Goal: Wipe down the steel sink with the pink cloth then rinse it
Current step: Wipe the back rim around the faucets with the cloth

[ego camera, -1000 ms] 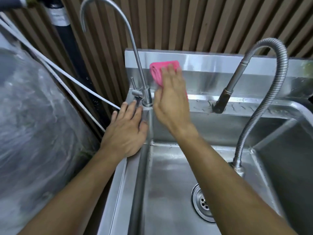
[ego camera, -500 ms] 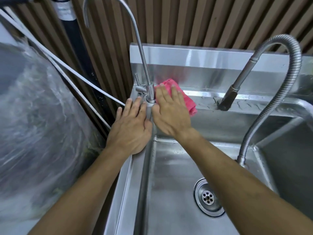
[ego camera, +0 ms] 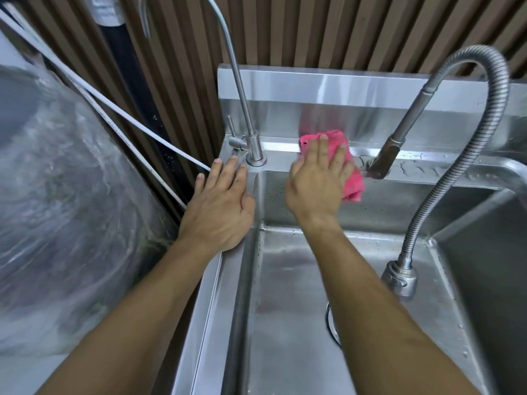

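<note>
The steel sink (ego camera: 288,315) fills the lower middle, with a steel backsplash behind it. My right hand (ego camera: 316,181) presses the pink cloth (ego camera: 352,178) flat against the sink's back ledge, fingers spread over it; the cloth hangs over the ledge's front edge. My left hand (ego camera: 221,206) lies flat, fingers apart, on the sink's left rim beside the base of the thin gooseneck tap (ego camera: 251,143). My right forearm hides most of the drain (ego camera: 332,326).
A flexible steel hose faucet (ego camera: 422,201) arches over the right side; its spray head (ego camera: 383,156) rests on the back ledge just right of the cloth. White cables (ego camera: 128,118) cross a slatted wall. A plastic-wrapped bulk (ego camera: 62,201) stands at left.
My right hand brought the cloth down from the backsplash onto the back ledge, then slid it right, away from the thin tap toward the spray head. My left hand stayed on the rim.
</note>
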Demonstrator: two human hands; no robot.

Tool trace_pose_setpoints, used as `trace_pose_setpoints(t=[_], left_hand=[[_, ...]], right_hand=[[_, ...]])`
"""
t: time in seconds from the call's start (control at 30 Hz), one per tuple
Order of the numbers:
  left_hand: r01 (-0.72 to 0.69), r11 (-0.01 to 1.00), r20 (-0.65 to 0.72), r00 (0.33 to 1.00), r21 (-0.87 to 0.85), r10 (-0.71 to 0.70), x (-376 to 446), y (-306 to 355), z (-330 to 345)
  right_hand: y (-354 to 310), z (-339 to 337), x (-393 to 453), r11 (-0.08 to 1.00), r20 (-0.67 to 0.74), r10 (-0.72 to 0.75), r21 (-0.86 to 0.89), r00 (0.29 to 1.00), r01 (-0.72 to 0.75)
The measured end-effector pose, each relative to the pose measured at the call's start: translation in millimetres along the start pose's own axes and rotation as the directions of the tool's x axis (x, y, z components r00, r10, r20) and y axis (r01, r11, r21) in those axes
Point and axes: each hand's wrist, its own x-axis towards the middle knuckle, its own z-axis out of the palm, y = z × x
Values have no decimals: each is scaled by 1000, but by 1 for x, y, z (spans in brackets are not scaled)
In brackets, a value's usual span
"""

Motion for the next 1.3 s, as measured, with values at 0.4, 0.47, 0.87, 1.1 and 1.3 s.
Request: trace_pose_setpoints(t=[0.4,0.47,0.87,1.1,1.3], left_hand=[[-5,1000,10,1000,29,5,0,-1,-1],[-6,999,11,1000,31,6,0,-1,-1],[-9,996,-25,1000,85,11,3,-2,3],[-9,998,-35,999,67,11,6,-2,5],[-2,998,-26,1000,60,4,6,-2,5]], right_hand=[[47,-14,15,988,70,-146,-31,987,149],[39,-12,15,1000,42,-18,11,999,17],[59,-12,16,928,-5,-370,-58,929,369],[-5,8,2,998,-40,9,-57,999,-12],[52,-9,18,947,1,-294,-136,956,292]])
